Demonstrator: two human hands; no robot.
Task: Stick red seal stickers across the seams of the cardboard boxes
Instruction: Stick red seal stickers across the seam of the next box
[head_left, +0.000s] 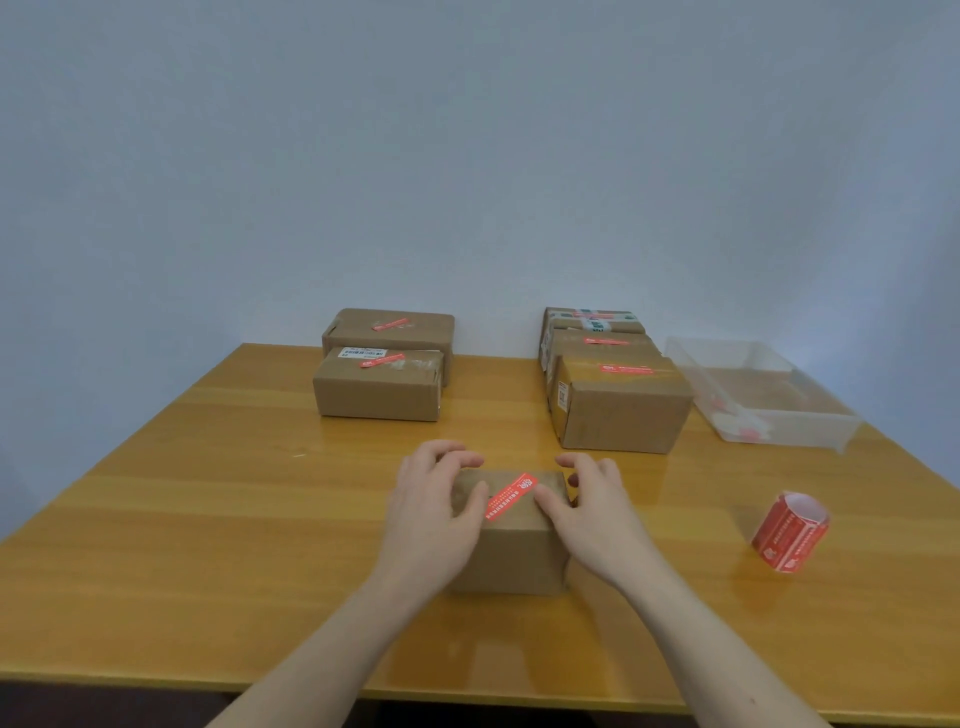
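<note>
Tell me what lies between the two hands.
In the head view, the red sticker lies slanted on the box top between the left hand and right hand.

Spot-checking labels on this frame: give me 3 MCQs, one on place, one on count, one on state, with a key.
1. Where does the red roll of seal stickers stand on the wooden table?
A. right of the hands
B. inside the clear plastic tray
C. on a far box

2. How many brown cardboard boxes sit in the far left group?
A. one
B. two
C. four

3. The near cardboard box between the left hand and right hand:
A. has no sticker
B. lies open
C. bears a red sticker on top

Key: A, the roll stands alone right of the hands; B, two boxes, one behind the other; C, the sticker lies diagonally on top.
</note>
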